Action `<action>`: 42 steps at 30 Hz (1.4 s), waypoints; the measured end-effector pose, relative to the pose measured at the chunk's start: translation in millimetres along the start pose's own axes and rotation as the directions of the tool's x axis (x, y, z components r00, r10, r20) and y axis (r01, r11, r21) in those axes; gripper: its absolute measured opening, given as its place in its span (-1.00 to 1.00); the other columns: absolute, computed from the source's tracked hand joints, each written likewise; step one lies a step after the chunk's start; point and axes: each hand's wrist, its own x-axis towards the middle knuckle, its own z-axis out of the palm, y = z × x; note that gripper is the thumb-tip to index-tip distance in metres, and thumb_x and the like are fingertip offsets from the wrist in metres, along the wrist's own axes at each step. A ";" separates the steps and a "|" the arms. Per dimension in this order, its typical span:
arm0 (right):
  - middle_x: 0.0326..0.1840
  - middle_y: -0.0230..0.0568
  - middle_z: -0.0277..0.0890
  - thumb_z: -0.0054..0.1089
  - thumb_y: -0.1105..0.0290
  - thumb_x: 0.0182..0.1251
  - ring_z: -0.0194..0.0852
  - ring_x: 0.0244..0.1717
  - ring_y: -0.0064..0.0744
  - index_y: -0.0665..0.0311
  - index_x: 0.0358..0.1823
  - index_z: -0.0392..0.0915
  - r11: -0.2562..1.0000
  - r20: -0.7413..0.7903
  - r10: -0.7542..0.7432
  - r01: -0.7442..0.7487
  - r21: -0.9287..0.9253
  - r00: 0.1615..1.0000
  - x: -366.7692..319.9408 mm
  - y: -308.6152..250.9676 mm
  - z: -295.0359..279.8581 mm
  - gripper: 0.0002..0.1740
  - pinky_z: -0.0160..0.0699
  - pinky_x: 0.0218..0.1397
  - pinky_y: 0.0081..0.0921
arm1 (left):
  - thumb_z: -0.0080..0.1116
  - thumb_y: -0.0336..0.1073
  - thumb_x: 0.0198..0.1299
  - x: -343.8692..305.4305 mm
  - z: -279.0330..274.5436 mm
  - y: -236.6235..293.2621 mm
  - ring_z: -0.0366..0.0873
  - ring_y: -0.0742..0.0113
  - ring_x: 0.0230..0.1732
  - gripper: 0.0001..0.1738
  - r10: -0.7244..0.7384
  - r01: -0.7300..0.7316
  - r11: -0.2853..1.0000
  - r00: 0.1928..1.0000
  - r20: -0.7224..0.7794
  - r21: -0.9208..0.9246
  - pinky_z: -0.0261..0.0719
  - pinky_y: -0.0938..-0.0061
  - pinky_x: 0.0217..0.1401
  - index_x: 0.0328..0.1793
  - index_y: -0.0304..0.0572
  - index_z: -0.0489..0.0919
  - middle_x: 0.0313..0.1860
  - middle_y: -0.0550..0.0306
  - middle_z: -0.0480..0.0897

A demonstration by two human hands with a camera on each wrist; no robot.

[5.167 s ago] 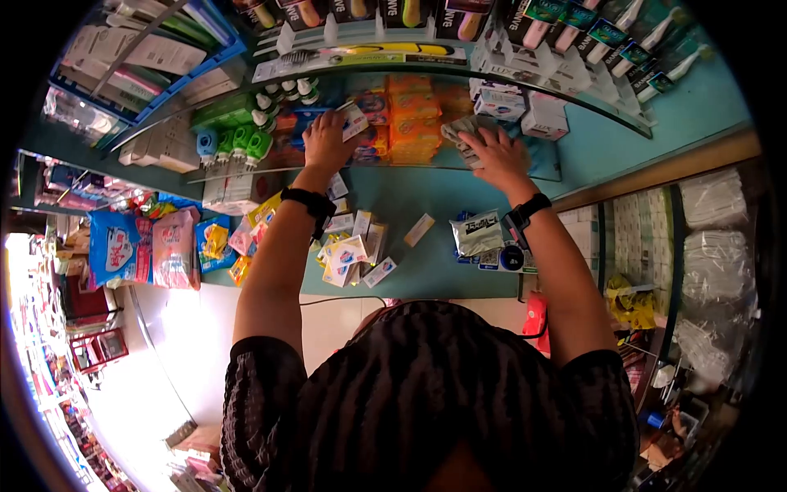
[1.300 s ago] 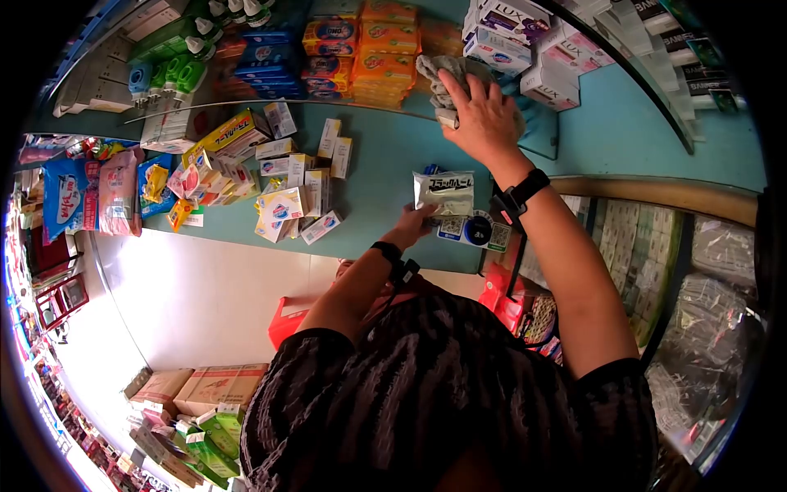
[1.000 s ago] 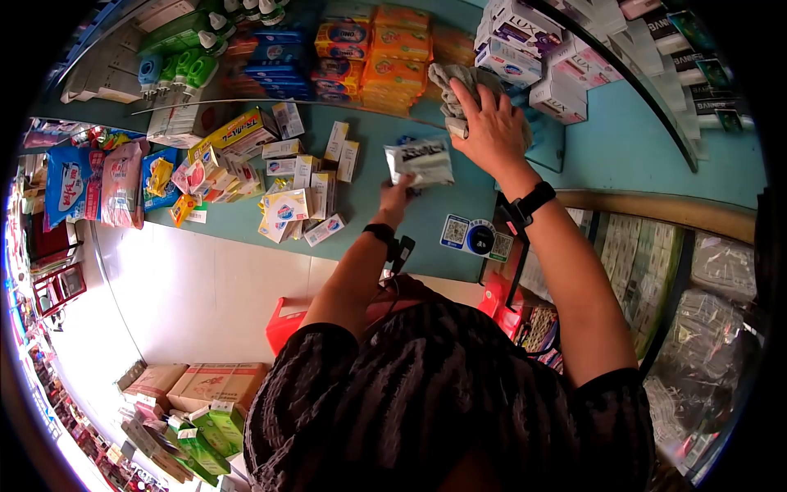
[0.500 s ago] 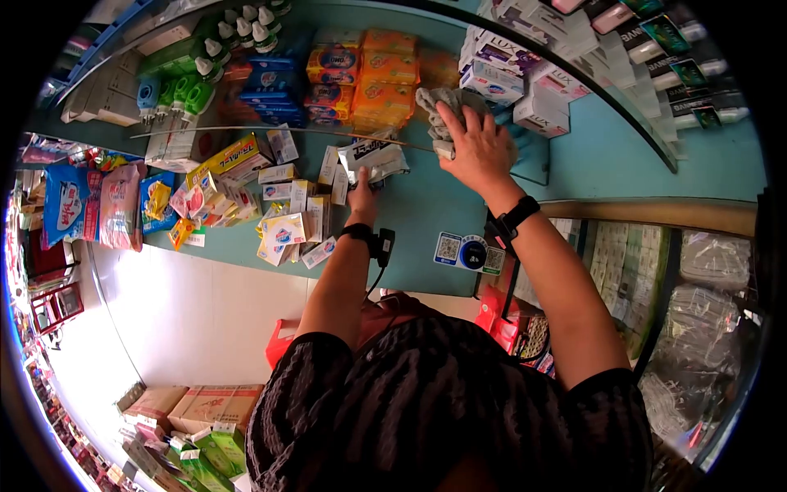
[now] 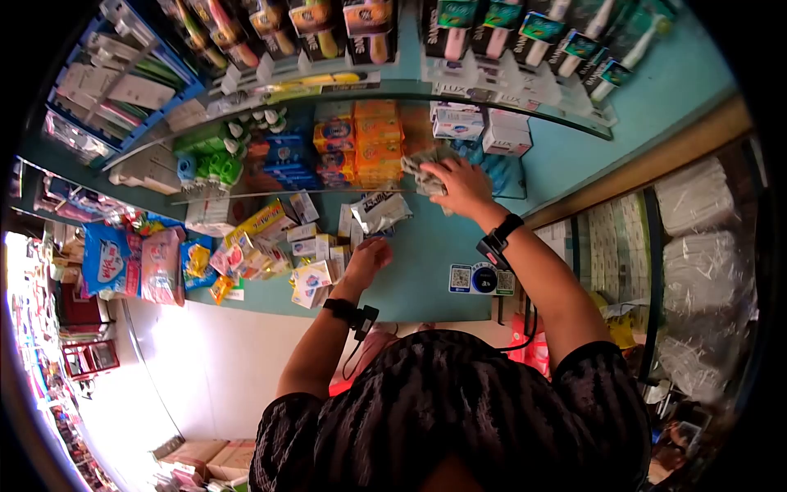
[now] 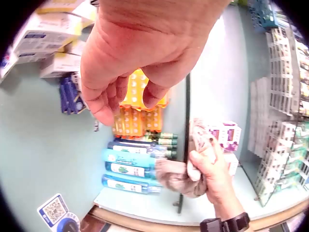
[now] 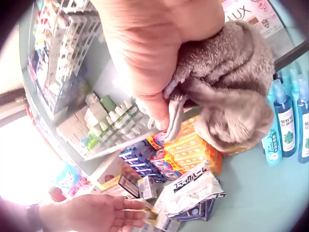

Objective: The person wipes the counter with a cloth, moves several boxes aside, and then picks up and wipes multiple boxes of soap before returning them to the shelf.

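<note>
My right hand (image 5: 461, 187) grips a crumpled grey cloth (image 7: 231, 82) at the edge of the glass shelf. In the left wrist view the cloth (image 6: 176, 176) bunches on both sides of that edge. My left hand (image 5: 367, 261) is empty, its fingers loosely bent over the counter. Just beyond it lies a silver packet (image 5: 383, 211) with black lettering, by several small white boxes (image 5: 311, 279). In the right wrist view the packet (image 7: 198, 188) lies on top of dark blue packs (image 7: 205, 211).
Orange soap packs (image 5: 379, 148) are stacked under the glass, with LUX boxes (image 5: 507, 138) to their right. Blue spray bottles (image 7: 286, 118) stand near the cloth. A QR-code card (image 5: 461, 279) lies near the counter's front edge. Pink and blue bags (image 5: 162, 262) lie at left.
My left hand has lifted the silver packet from beside the QR-code card, carried it left to the white boxes and let go. My right hand keeps the cloth at the glass edge.
</note>
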 end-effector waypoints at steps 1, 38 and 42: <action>0.09 -0.26 0.36 0.37 0.18 -0.03 0.25 0.16 -0.08 -0.22 0.26 0.30 0.998 0.041 0.013 -0.015 0.056 0.999 -6.5 0.5 -5.7 -0.27 0.31 0.06 -0.03 | 0.02 -0.27 0.28 -5.2 4.9 14.5 0.43 0.46 -0.43 -0.81 0.024 -0.025 0.999 0.998 0.060 0.025 0.44 0.58 -0.34 -0.14 -0.24 0.49 -0.44 0.25 0.48; 0.29 -0.18 0.27 -0.12 0.28 0.43 0.27 0.27 -0.30 0.31 0.35 0.18 -0.405 0.137 0.438 0.059 0.912 0.889 -155.2 -32.7 -1.4 -0.49 0.25 0.30 -0.32 | 0.32 -0.07 0.04 -69.2 86.7 19.0 0.48 0.02 0.07 -0.15 0.219 -0.560 0.384 0.828 0.517 0.734 0.43 0.33 0.08 0.39 -0.26 0.20 0.18 -0.19 0.42; 0.31 -0.22 0.24 -0.17 0.39 0.43 0.23 0.28 -0.36 0.32 0.40 0.10 -0.352 0.176 0.343 -0.048 0.935 0.923 -147.7 -52.2 -6.1 -0.47 0.22 0.28 -0.36 | 0.26 -0.13 0.11 -83.2 109.9 39.4 0.54 0.10 -0.12 -0.36 0.189 -0.593 0.462 0.792 0.580 0.659 0.47 0.33 -0.07 0.27 -0.28 0.35 -0.07 -0.14 0.56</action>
